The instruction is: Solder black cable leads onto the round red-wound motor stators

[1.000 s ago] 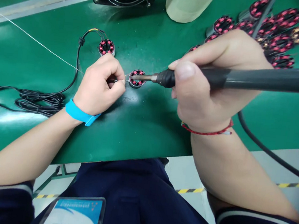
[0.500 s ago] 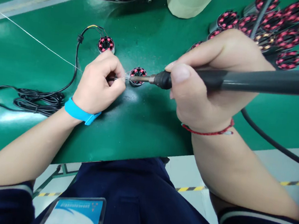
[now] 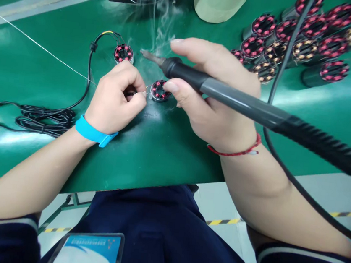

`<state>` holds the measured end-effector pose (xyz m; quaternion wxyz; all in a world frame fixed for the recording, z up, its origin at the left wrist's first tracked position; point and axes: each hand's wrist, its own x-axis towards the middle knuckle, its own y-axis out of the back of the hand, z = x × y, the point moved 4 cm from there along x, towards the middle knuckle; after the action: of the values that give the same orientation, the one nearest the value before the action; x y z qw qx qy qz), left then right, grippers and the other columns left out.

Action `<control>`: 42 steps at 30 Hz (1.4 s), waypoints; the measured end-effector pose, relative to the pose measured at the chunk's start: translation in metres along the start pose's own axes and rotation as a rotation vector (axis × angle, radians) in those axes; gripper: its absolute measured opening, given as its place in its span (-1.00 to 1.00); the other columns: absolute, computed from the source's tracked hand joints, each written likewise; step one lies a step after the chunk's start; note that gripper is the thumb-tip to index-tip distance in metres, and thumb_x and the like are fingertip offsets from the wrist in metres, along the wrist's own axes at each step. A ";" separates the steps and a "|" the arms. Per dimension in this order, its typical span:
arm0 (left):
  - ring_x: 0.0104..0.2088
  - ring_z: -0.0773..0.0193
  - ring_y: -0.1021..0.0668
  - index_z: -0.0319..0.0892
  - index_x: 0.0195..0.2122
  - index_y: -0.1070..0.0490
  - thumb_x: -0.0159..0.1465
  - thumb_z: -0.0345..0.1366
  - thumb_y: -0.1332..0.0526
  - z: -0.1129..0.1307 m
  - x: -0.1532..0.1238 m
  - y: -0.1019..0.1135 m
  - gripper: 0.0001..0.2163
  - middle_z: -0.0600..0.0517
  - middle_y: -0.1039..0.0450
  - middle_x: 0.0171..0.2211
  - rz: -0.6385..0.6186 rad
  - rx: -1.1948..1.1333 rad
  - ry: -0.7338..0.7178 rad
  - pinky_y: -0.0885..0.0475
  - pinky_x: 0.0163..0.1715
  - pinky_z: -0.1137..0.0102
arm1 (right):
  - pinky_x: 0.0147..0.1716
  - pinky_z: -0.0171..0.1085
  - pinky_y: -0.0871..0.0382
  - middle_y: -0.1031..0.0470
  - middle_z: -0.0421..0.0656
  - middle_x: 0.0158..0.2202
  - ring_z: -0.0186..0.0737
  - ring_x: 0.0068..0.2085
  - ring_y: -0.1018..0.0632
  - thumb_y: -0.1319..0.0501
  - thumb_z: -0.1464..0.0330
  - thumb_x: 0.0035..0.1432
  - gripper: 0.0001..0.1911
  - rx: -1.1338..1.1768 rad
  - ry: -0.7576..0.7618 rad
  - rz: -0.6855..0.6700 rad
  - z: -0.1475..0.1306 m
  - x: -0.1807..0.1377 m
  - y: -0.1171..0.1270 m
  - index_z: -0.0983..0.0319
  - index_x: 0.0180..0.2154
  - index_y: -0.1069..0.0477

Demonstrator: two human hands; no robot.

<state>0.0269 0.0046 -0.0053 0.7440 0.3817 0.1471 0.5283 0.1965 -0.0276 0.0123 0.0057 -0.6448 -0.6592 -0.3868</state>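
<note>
Head view: the left hand (image 3: 118, 89), banded in bright blue, pinches thin metallic wire ends (image 3: 147, 93) beside the small round stator with red windings (image 3: 156, 96), which sits on the green tabletop (image 3: 167, 151) between both hands. Apart from it, the right hand (image 3: 224, 90) grips the black-and-grey pen-shaped soldering iron (image 3: 242, 101), its tip away from that stator, though whether the thumb touches the stator I cannot tell. Just past the left hand stands a second red-wound stator (image 3: 118, 53), and beyond the right, clustered red- and copper-wound stators (image 3: 263, 26).
</note>
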 end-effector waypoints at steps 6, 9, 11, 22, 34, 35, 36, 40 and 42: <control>-0.32 0.22 -0.46 -0.13 -0.51 -0.25 0.10 -0.46 -0.12 0.000 0.000 0.000 -0.90 0.03 -0.34 -0.45 0.015 -0.004 -0.016 -0.43 -0.24 0.24 | -0.17 -0.30 -0.57 -0.39 -0.27 0.19 -0.31 -0.20 -0.64 -0.12 0.26 0.35 -0.70 0.166 -0.204 -0.099 0.007 -0.004 -0.012 0.05 0.10 -0.34; -0.32 0.22 -0.45 -0.13 -0.51 -0.25 0.11 -0.44 -0.13 -0.001 0.000 0.000 -0.90 0.03 -0.35 -0.44 0.012 -0.009 -0.007 -0.44 -0.24 0.24 | 0.04 -0.16 -0.49 -0.52 -0.25 0.01 -0.20 -0.12 -0.61 -0.12 0.34 0.31 -0.74 0.083 -0.200 -0.129 0.008 -0.002 -0.017 0.04 0.03 -0.35; -0.33 0.23 -0.45 -0.12 -0.50 -0.26 0.12 -0.43 -0.14 -0.001 0.000 0.000 -0.90 0.03 -0.35 -0.44 0.010 -0.012 -0.005 -0.45 -0.25 0.24 | 0.11 -0.07 -0.42 -0.56 -0.23 -0.14 -0.11 -0.07 -0.57 -0.15 0.40 0.23 -0.68 0.000 -0.174 -0.173 0.008 0.000 -0.021 0.05 0.02 -0.33; -0.38 0.24 -0.41 -0.10 -0.45 -0.33 0.13 -0.38 -0.17 -0.007 0.000 0.008 -0.95 0.02 -0.37 -0.41 -0.035 -0.027 -0.045 -0.44 -0.30 0.25 | 0.03 -0.02 -0.41 -0.54 -0.21 -0.30 -0.08 -0.13 -0.51 -0.08 0.49 0.16 -0.63 -0.060 -0.081 -0.172 0.012 -0.001 -0.034 0.10 0.00 -0.31; -0.41 0.29 -0.43 -0.15 -0.20 -0.41 0.10 -0.33 -0.27 -0.012 0.000 0.007 -0.78 0.02 -0.42 -0.32 -0.105 -0.032 -0.009 -0.43 -0.36 0.32 | 0.03 -0.03 -0.42 -0.51 -0.15 -0.11 -0.09 -0.08 -0.53 -0.11 0.47 0.04 -0.46 0.047 -0.084 -0.138 0.023 -0.003 -0.033 0.10 0.09 -0.19; -0.44 0.30 -0.42 -0.16 -0.25 -0.42 0.10 -0.31 -0.27 -0.014 0.001 0.008 -0.82 0.03 -0.42 -0.35 -0.145 -0.034 0.030 -0.41 -0.39 0.34 | 0.03 -0.03 -0.41 -0.50 -0.14 -0.07 -0.08 -0.05 -0.52 -0.12 0.47 0.00 -0.42 0.039 -0.065 -0.155 0.024 -0.003 -0.034 0.11 0.10 -0.18; -0.47 0.31 -0.42 -0.17 -0.32 -0.42 0.12 -0.29 -0.27 -0.015 0.002 0.009 -0.88 0.04 -0.41 -0.41 -0.201 -0.044 0.074 -0.39 -0.42 0.35 | 0.03 -0.02 -0.40 -0.49 -0.13 -0.04 -0.06 -0.03 -0.51 -0.13 0.48 -0.03 -0.39 0.026 -0.050 -0.174 0.024 -0.003 -0.035 0.11 0.11 -0.17; -0.60 0.38 -0.35 -0.20 -0.49 -0.38 0.17 -0.25 -0.22 -0.015 0.002 0.009 -0.84 0.10 -0.31 -0.62 -0.384 -0.229 0.314 -0.27 -0.56 0.44 | 0.03 0.00 -0.38 -0.50 -0.14 -0.11 -0.07 -0.05 -0.49 -0.10 0.51 -0.04 -0.39 -0.020 -0.027 -0.251 0.021 -0.003 -0.040 0.18 0.12 -0.17; -0.63 0.44 -0.31 -0.22 -0.49 -0.38 0.14 -0.28 -0.22 -0.015 0.003 0.011 -0.87 0.11 -0.30 -0.62 -0.331 -0.350 0.436 -0.21 -0.60 0.48 | 0.03 -0.01 -0.37 -0.48 -0.16 -0.16 -0.10 -0.08 -0.49 -0.07 0.53 -0.01 -0.41 -0.024 -0.031 -0.267 0.019 -0.003 -0.041 0.22 0.11 -0.17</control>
<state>0.0112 0.0153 -0.0068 0.8251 0.0966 0.2700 0.4867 0.1715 -0.0153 -0.0229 -0.0638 -0.5571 -0.7347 -0.3817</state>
